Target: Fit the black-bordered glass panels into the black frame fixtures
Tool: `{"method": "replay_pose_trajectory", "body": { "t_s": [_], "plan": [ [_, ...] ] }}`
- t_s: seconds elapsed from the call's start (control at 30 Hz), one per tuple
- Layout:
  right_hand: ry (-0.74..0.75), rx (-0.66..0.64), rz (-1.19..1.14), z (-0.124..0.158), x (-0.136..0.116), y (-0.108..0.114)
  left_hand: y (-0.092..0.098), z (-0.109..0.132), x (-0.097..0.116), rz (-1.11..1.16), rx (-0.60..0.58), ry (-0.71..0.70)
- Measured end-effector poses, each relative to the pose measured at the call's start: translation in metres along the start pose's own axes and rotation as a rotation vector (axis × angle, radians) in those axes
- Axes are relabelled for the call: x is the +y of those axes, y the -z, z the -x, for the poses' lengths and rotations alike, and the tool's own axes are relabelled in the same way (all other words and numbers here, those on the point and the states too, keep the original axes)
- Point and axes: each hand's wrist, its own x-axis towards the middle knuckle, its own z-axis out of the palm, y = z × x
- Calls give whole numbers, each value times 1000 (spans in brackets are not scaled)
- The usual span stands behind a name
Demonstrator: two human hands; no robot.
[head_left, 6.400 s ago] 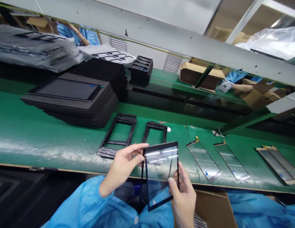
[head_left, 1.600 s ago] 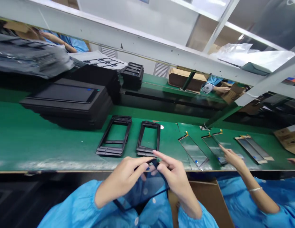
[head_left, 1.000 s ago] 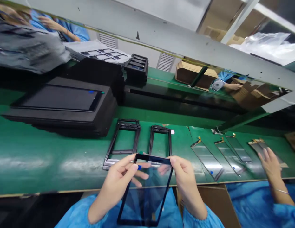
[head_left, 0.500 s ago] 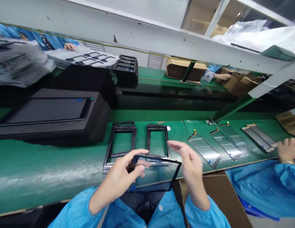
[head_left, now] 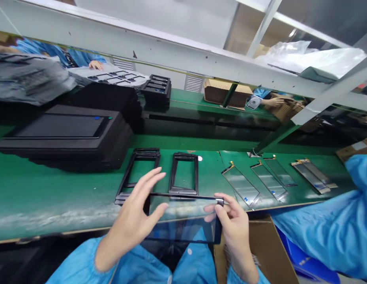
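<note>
A dark-framed glass panel (head_left: 186, 221) is held level in front of my chest, over the bench's front edge. My right hand (head_left: 232, 221) pinches its right end, thumb on top; the fingers show through the glass. At its left end is my left hand (head_left: 136, 217), fingers stretched and thumb apart, beside the panel's corner. Just beyond lie two stacks of black frames, a left one (head_left: 127, 173) and a right one (head_left: 171, 173), on the green bench (head_left: 68, 201).
Black foam trays (head_left: 112, 146) bearing a dark screen (head_left: 56, 126) stand at the left. Several glass panels (head_left: 241, 183) lie at the right, near a co-worker's blue sleeve (head_left: 328, 225). A slanting post (head_left: 275, 136) rises behind. Below is an open cardboard box (head_left: 269, 252).
My right hand has closed on the panel's right end, and my left hand's fingers have lifted and spread from it. The co-worker's hand at the right has left view, the sleeve now reaching further in.
</note>
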Motion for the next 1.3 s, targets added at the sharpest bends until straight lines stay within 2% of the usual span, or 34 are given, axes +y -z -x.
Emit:
{"method": "replay_pose_trajectory", "body": {
  "t_s": [0.07,0.1,0.17,0.3,0.37,0.47,0.53,0.6,0.67,0.73,0.8,1.13,1.3],
  "plan": [
    [15,-23,16,3,0,2,-6,-9,7,-197,-124,-210],
    [19,-30,17,4,1,2,-11,-13,10,-236,-207,-270],
    [27,-36,22,5,5,5,-22,-19,14,-235,-326,-297],
    [38,-116,82,-4,7,11,-39,-17,13,-134,-321,-136],
    [24,-247,112,-15,4,14,-45,-14,13,-65,-325,-30],
    [-27,-498,69,-33,-1,17,-54,-13,15,127,-399,142],
    [-92,-557,-46,-42,0,20,-61,-15,17,303,-412,282],
    [-144,-469,-156,-47,4,24,-68,-17,19,475,-357,431],
    [-134,-306,-186,-48,10,26,-74,-19,20,624,-281,551],
    [-94,-157,-172,-48,16,27,-77,-20,20,732,-213,625],
    [-67,-73,-171,-46,18,25,-78,-21,19,793,-179,654],
    [-63,27,-195,-37,6,1,-68,-24,2,839,-159,730],
    [-61,-2,-147,-34,2,-5,-53,-31,-3,729,-204,600]
  ]
}}
